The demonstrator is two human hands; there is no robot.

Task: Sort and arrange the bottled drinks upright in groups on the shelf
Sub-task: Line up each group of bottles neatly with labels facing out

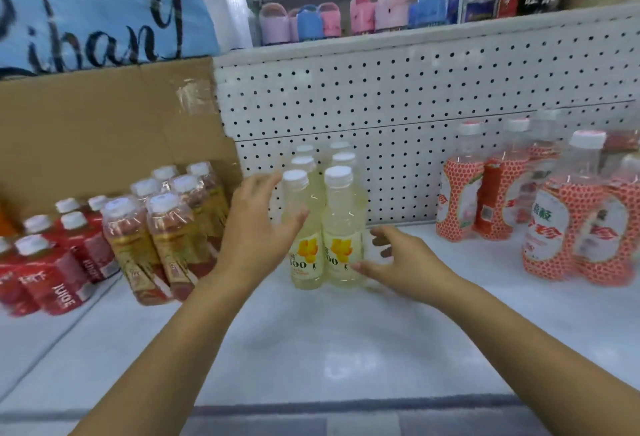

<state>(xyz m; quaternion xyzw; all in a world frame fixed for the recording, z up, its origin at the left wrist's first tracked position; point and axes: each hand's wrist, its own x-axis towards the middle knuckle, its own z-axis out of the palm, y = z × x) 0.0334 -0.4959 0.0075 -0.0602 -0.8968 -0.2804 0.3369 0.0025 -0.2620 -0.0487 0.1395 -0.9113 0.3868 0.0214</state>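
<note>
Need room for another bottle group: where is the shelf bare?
Bare shelf lies between the yellow bottles and the orange-patterned bottles, and across the front strip nearest the camera. Left is crowded: amber bottles and red juice bottles stand packed close.

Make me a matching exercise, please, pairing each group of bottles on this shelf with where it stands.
Bottles:
1. pale yellow bottles
2. red juice bottles
3. orange-patterned bottles
4. amber bottles with yellow labels

Places:
a. far left
b. left of centre
c. centre
d. right

Pairs: 1-c, 2-a, 3-d, 4-b
</note>
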